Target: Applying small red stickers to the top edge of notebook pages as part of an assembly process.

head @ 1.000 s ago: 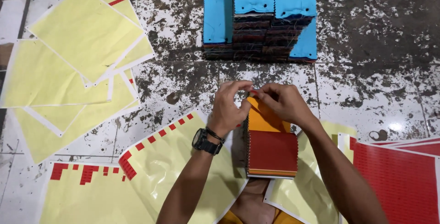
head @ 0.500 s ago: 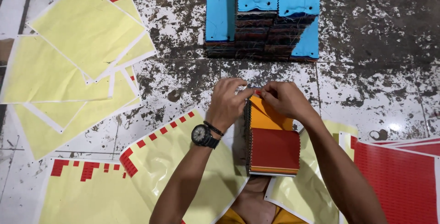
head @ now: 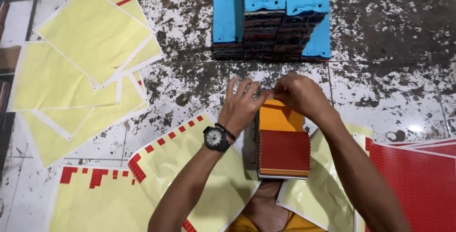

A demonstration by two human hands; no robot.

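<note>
A spiral-bound notebook [head: 283, 147] lies on the floor in front of me, its cover orange at the far end and dark red nearer me, coil binding along its left side. My left hand [head: 243, 106], with a black wristwatch, rests at the book's top left corner, fingers spread. My right hand [head: 298, 94] pinches the book's far edge. Both hands meet over that far edge, where something small and thin sits between the fingertips; I cannot tell what it is.
Stacks of blue-covered notebooks [head: 278, 16] stand beyond my hands. Yellow backing sheets [head: 90, 37] lie spread at left. More yellow sheets with red sticker remnants [head: 156, 165] surround the book. A red sticker sheet [head: 418, 179] lies at right. The floor is stained tile.
My left hand has opened its fingers and slid slightly left along the notebook's far edge. The notebook has stayed in place.
</note>
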